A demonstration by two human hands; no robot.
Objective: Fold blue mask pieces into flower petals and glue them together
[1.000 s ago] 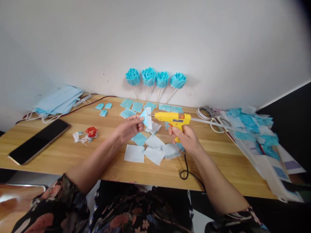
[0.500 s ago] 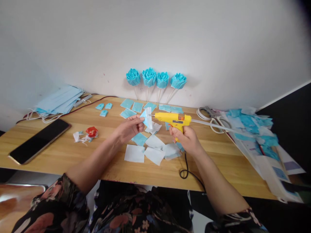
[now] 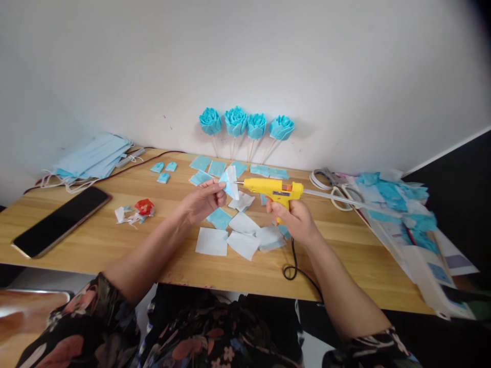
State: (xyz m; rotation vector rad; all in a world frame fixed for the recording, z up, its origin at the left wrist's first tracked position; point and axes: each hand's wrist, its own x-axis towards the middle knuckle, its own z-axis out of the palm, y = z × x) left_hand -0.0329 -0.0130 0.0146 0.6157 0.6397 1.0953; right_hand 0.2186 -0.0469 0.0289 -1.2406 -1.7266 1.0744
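Observation:
Between the thumb and fingers of my left hand (image 3: 207,200) is a small folded blue-and-white fabric piece (image 3: 230,184). My right hand (image 3: 293,217) is wrapped round the handle of a yellow glue gun (image 3: 272,188), whose metal nozzle points left and meets the piece's right edge. A long clear glue stick (image 3: 333,197) sticks out of the gun's back. Below the hands lie several white squares (image 3: 211,242) and a blue square (image 3: 219,219). More blue squares (image 3: 200,163) lie behind them.
Several blue fabric flowers (image 3: 236,121) on sticks lean on the wall. At left are stacked masks (image 3: 92,159), a phone (image 3: 61,221), three small blue folded pieces (image 3: 163,178) and a red scrap (image 3: 144,207). Scissors (image 3: 342,197), tape and blue scraps (image 3: 393,196) lie right; a black cord (image 3: 294,268) hangs down.
My left hand has shifted slightly left and turned a little with the fabric piece, which now tilts differently at the nozzle. My right hand and the glue gun have hardly moved.

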